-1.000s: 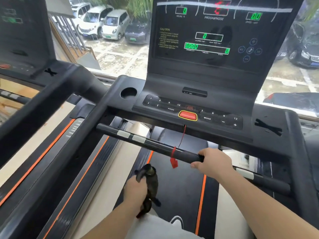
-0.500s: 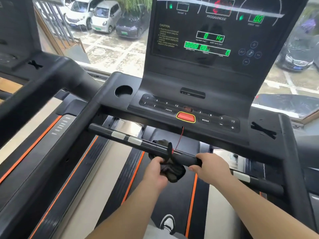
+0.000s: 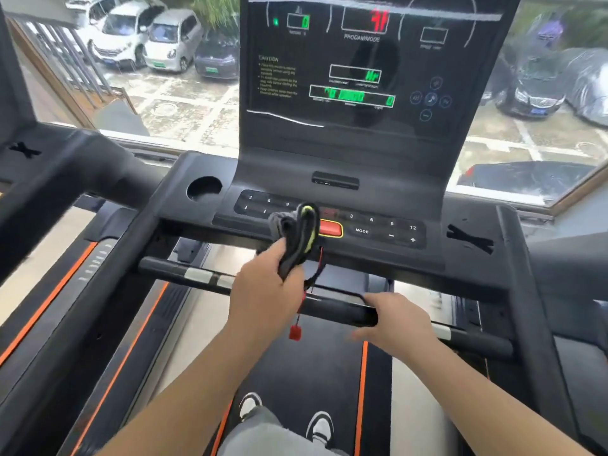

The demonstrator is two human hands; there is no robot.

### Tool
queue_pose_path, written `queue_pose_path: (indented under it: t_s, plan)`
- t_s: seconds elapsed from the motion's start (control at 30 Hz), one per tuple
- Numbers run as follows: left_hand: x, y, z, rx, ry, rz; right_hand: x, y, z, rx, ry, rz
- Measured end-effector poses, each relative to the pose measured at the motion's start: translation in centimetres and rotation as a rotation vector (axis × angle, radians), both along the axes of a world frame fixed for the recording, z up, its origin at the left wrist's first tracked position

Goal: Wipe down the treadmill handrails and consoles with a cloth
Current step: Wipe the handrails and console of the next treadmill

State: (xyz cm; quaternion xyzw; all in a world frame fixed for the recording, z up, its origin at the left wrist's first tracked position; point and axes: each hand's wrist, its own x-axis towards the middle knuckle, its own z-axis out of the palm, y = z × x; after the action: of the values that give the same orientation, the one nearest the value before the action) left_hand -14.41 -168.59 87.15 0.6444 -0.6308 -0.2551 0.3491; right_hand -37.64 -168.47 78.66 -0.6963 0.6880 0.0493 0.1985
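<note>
Cloth (image 3: 296,238), dark, yellow-edged, clenched in left hand (image 3: 263,294) before MODE-labelled black keypad (image 3: 378,229) — right hand (image 3: 398,324) on black handrail (image 3: 335,311), grip unclear.

Parked cars (image 3: 164,41) stand on wet paving (image 3: 184,106) outside the window (image 3: 158,93). Two white shoes (image 3: 250,404) show below.

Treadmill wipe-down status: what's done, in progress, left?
Done: nothing provable; no surface shows wipe marks. In hand: the left hand grips the cloth, raised in front of the keypad by the red button; the right hand is at the bar, blurred. Left: likely keypad, screen, bar and side rail.
</note>
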Motion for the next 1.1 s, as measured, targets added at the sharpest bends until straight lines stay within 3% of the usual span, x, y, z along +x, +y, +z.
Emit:
queue_pose_path:
  t_s: [0.07,0.17,0.27,0.33,0.47,0.5,0.57,0.63,0.7,0.77,0.83,0.93,1.03,1.1]
  plan:
    - [-2.4,0.0,-3.3,0.064,-0.202,-0.202,-1.6,0.5,0.1,-0.037,0.102,0.001]
    - [-5.0,1.8,-9.2,0.059,-0.662,-0.532,-3.1,1.1,-0.3,-0.045,0.112,-0.048]
    - [-5.3,0.1,-10.6,0.001,-0.735,-0.58,-2.9,1.0,-0.8,-0.038,0.104,-0.05]
    - [-6.2,-2.1,-9.6,0.075,-0.809,-0.584,-2.6,0.7,-0.7,-0.02,0.112,-0.061]
    - [-9.0,-7.2,-8.1,0.584,-0.681,-0.613,-2.6,0.5,-0.5,-0.005,0.123,-0.073]
    - [-9.4,-7.6,-8.1,0.632,-0.65,-0.621,-2.6,0.6,-0.4,-0.016,0.12,-0.066]
    - [-8.9,-6.6,-8.8,0.481,-0.694,-0.588,-2.6,0.9,-0.3,-0.038,0.114,-0.043]
    - [-7.3,-2.2,-10.3,0.131,-0.675,-0.508,-2.7,1.2,-0.3,-0.052,0.096,-0.037]
    - [-5.1,2.6,-11.7,-0.1,-0.612,-0.528,-2.8,1.3,-0.5,-0.068,0.086,-0.049]
    - [-3.3,4.2,-13.2,-0.23,-0.659,-0.557,-2.9,1.5,-0.7,-0.091,0.089,-0.059]
    - [-3.2,2.9,-13.2,-0.24,-0.69,-0.582,-2.7,1.5,-0.7,-0.102,0.09,-0.067]
    - [-6.0,-1.3,-10.4,0.001,-0.72,-0.535,-2.4,1.4,-0.1,-0.056,0.073,-0.081]
    - [-8.9,-6.1,-8.4,0.466,-0.659,-0.541,-2.2,1.4,0.3,-0.037,0.092,-0.071]
    - [-9.5,-6.4,-8.5,0.481,-0.662,-0.506,-2.3,1.3,0.4,-0.031,0.1,-0.069]
